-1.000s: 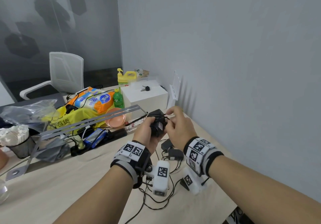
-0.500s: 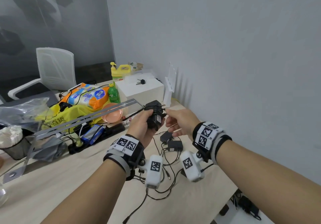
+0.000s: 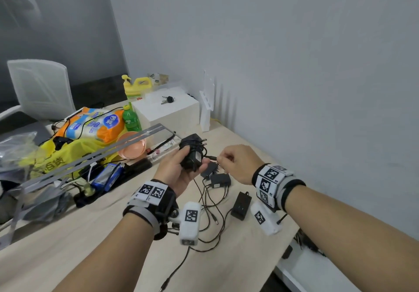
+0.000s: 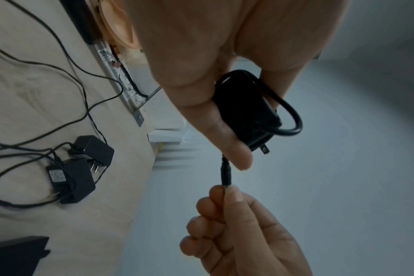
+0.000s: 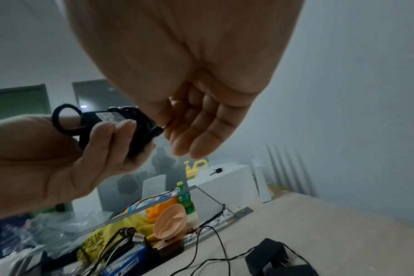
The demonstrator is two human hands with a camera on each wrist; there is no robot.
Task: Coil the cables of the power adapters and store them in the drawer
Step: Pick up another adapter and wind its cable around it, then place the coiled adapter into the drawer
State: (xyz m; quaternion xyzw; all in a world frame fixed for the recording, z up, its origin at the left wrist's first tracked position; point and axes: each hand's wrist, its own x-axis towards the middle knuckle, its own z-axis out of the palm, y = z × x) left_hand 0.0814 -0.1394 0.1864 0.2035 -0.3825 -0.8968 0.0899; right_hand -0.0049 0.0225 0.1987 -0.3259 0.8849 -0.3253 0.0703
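Note:
My left hand [image 3: 189, 163] grips a black power adapter [image 3: 192, 153] above the table, with its cable wound round the body and its prongs pointing away. The left wrist view shows the thumb [image 4: 227, 142] pressed on the adapter [image 4: 246, 110]. A short way to the right, my right hand [image 3: 223, 160] pinches the cable's plug end [image 4: 225, 175] between thumb and forefinger. Below my hands, two more adapters [image 3: 219, 180] and a black box adapter [image 3: 242, 205] lie on the table among loose cables [image 3: 213, 214].
A white box [image 3: 179, 115] with keys, a green bottle [image 3: 131, 119], a pink bowl [image 3: 132, 147], a metal rail [image 3: 90, 158] and a yellow bag [image 3: 59, 155] crowd the left. The grey wall is close on the right. A white drawer-like tray [image 3: 317, 271] shows below the table's edge.
My right hand has drawn away to the right from the adapter, now holding only the cable's plug end. The head view has swung down and right.

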